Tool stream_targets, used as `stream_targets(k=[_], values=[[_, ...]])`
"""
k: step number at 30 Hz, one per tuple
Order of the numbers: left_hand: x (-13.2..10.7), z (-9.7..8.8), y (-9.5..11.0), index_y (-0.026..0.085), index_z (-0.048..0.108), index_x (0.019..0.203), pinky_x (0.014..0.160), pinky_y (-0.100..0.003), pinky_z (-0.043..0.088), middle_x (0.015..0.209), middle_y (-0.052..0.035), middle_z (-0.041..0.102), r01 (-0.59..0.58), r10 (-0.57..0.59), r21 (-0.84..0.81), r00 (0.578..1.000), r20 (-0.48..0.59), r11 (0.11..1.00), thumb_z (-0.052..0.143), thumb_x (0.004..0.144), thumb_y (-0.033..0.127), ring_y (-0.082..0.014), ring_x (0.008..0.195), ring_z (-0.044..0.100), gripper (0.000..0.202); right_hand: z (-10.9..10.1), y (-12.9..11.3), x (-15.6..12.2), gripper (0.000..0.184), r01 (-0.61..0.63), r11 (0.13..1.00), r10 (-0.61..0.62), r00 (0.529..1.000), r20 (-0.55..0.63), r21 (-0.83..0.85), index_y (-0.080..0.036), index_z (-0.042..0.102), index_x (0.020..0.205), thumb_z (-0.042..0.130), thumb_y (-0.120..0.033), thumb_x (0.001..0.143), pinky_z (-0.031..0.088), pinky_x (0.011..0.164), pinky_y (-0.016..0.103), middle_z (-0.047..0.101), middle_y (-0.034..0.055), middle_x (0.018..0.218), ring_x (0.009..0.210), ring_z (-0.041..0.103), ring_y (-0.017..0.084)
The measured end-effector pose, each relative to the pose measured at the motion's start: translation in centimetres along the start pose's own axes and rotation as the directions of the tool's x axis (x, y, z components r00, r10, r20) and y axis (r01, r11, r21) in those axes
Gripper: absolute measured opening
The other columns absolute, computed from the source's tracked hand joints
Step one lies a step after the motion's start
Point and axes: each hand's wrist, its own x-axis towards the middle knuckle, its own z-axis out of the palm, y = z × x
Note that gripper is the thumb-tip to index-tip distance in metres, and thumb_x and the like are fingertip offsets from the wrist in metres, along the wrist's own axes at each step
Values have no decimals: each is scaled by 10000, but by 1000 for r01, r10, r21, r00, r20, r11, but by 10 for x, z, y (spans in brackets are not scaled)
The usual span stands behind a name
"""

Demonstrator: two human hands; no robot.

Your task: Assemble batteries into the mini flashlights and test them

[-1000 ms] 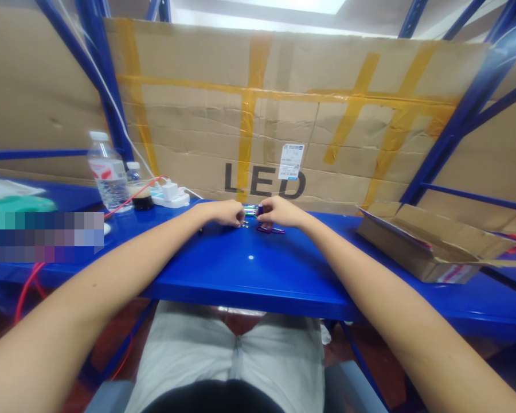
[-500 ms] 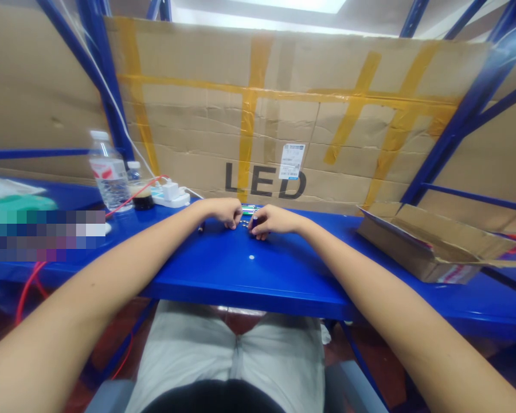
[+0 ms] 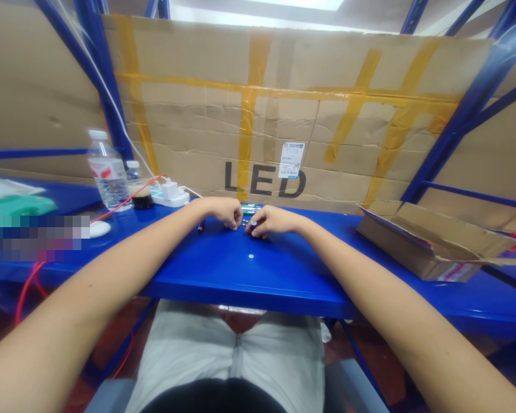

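Note:
My left hand (image 3: 229,213) is closed, its fingers curled down at the blue table (image 3: 223,261); what it holds, if anything, is hidden. Close beside it, my right hand (image 3: 270,221) pinches a small dark piece with a pale round end (image 3: 253,223) between thumb and fingers. Small shiny bits (image 3: 245,222) lie in the gap between the hands. Just behind them are slim green and silver sticks (image 3: 250,209), partly covered by the hands. A short dark cylinder (image 3: 200,226) sits under my left wrist. Nearer to me, a small white disc (image 3: 251,256) lies on the table.
An open cardboard box (image 3: 417,246) stands at the right. To the left are a water bottle (image 3: 107,178), a smaller bottle with dark liquid (image 3: 141,198), a power strip (image 3: 172,196), a white mouse-like object (image 3: 98,229) and red cable (image 3: 23,292). Large cardboard (image 3: 189,126) rises behind.
The small piece in my right hand has tilted, so its pale round end now shows. My left hand has hardly moved.

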Motion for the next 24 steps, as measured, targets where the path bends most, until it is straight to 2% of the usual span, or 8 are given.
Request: stream_targets(k=[3,5,6,8,11,13,15,24], values=[[0,2,2,186,742,820,609,-237,416,732,-11,734,-26,27,15,998,-65,1000,666,700,221,-157,675,639,147,-1,-1,-1,189,37,999,-38,998,-42,-23,-160,786,880,688,-116,725,508,592,233,714,3,690,611,626,123],[-1,2,4,182,742,848,612,-235,414,765,-18,742,-111,117,38,969,-218,993,636,732,202,-149,683,642,158,-3,2,-1,223,59,997,-64,991,-121,-42,-164,777,908,642,-94,745,503,598,233,728,12,730,621,640,126],[-1,1,6,176,743,871,623,-234,417,789,-24,746,-164,175,61,931,-321,985,623,751,197,-145,696,643,171,-5,4,0,252,70,996,-80,981,-177,-63,-163,771,924,613,-74,750,504,608,235,734,17,751,627,647,128],[0,1,11,160,744,908,645,-233,425,809,-36,745,-258,280,115,813,-511,959,607,791,198,-137,709,639,185,-10,10,2,304,89,988,-124,946,-298,-128,-156,761,937,559,-32,748,508,641,245,736,25,765,643,659,135],[3,1,19,150,740,933,660,-234,439,810,-43,737,-347,382,193,640,-666,918,598,843,217,-127,698,625,181,-19,22,6,270,122,966,-209,884,-419,-226,-153,755,901,573,-38,738,498,681,257,728,22,749,674,659,148],[6,4,25,150,735,929,671,-243,447,821,-55,731,-371,438,260,561,-702,891,594,874,237,-131,703,620,174,-23,29,7,233,110,969,-200,875,-441,-222,-142,749,883,577,-67,745,481,655,258,706,21,700,662,647,156],[9,8,29,146,727,925,680,-253,453,827,-67,722,-380,481,315,513,-711,870,588,895,239,-138,712,617,170,-26,34,8,228,114,971,-196,879,-435,-209,-133,746,879,568,-85,746,469,635,260,693,23,684,653,639,161],[18,18,26,152,697,902,697,-268,468,789,-63,678,-455,577,386,428,-696,803,594,920,230,-152,732,615,130,-25,41,9,204,188,980,-199,907,-372,-67,-137,728,880,622,-203,719,489,646,275,683,21,699,663,636,163]])
